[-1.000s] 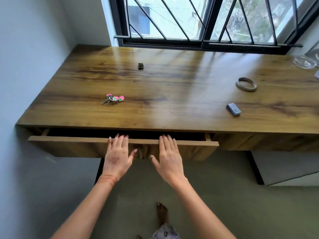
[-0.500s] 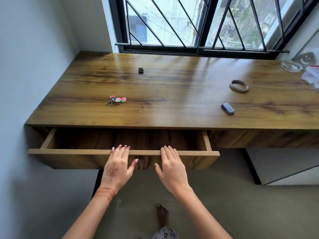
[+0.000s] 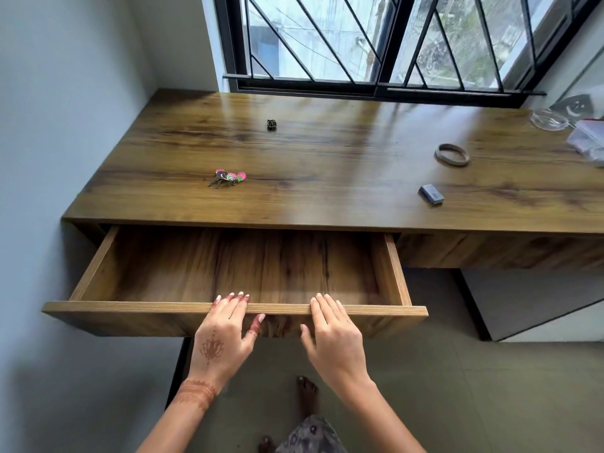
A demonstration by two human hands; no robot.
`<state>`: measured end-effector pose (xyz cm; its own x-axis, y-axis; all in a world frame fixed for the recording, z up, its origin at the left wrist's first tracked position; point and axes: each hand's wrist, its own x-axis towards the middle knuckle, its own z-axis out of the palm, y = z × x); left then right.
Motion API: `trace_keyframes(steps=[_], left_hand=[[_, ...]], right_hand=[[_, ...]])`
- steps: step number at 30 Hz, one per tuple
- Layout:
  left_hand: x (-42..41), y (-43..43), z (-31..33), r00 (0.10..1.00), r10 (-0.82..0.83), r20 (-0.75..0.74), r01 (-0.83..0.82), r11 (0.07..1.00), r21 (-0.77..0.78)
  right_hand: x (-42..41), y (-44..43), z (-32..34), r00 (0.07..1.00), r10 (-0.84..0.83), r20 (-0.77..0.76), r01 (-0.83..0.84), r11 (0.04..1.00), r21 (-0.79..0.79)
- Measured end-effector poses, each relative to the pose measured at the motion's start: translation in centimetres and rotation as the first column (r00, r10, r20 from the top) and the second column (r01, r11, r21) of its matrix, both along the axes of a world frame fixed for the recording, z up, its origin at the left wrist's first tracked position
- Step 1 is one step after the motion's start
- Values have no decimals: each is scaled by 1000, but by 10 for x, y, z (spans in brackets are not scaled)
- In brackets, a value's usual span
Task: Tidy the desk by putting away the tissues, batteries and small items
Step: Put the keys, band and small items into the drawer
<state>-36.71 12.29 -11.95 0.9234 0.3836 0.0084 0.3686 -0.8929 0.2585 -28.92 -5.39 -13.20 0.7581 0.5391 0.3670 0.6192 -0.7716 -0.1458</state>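
Observation:
A wide wooden drawer (image 3: 130,310) under the desk (image 3: 343,178) stands pulled far out, and its inside looks bare. My left hand (image 3: 225,335) and my right hand (image 3: 333,335) both grip the top edge of the drawer front, fingers hooked over it, thumbs below. On the desk lie a bunch of keys with pink and green tags (image 3: 228,178), a small dark item (image 3: 272,124) farther back, a small grey-blue box (image 3: 431,194) and a brown ring (image 3: 452,154) to the right.
A clear glass dish (image 3: 549,119) and a clear plastic bag (image 3: 588,142) sit at the desk's far right. A barred window runs along the back, a wall closes the left side. A white cabinet (image 3: 523,305) stands under the desk on the right. My bare feet are on the floor below.
The drawer has slid out toward me from nearly closed to wide open, both hands moving back with its front edge.

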Motion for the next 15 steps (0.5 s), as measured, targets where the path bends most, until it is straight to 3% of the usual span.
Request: trace_keyframes(steps=[15], left_hand=[[-10, -7, 10, 999, 11, 48, -10, 1000, -28]], right_hand=[[-9, -4, 18, 986, 16, -163, -8, 999, 50]])
